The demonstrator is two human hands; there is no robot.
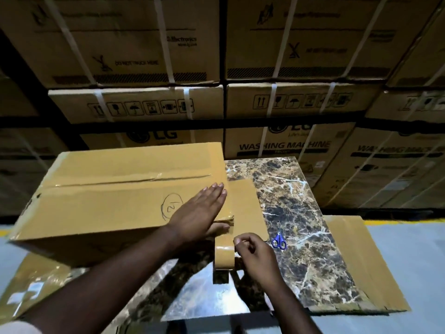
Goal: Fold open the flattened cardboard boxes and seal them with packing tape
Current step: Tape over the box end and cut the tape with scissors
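An assembled cardboard box (115, 196) sits on the left part of a marble-patterned bench (301, 225), overhanging the bench's left edge. A strip of brown tape runs along the box's top centre seam, and a circled handwritten mark is visible on the near top flap. The left hand (199, 213) lies flat, fingers straight and together, pressing on the top of the box at its near right corner, with the thumb down against the box's side. A length of tape stretches from that corner down to the tape roll (224, 257), which stands on edge just in front of the box. The right hand (255, 254) has its fingers curled around the right side of the roll, thumb and forefinger pinched near the roll's top edge. A flat piece of cardboard (248, 208) lies on the bench beside the box's right end. Blue-handled scissors (279, 239) rest on the bench just right of the right hand, apart from it. Flattened cardboard (361, 261) lies under the bench's right edge on the floor. Large strapped cartons (134, 44), printed with washing-machine markings, are stacked behind the bench.
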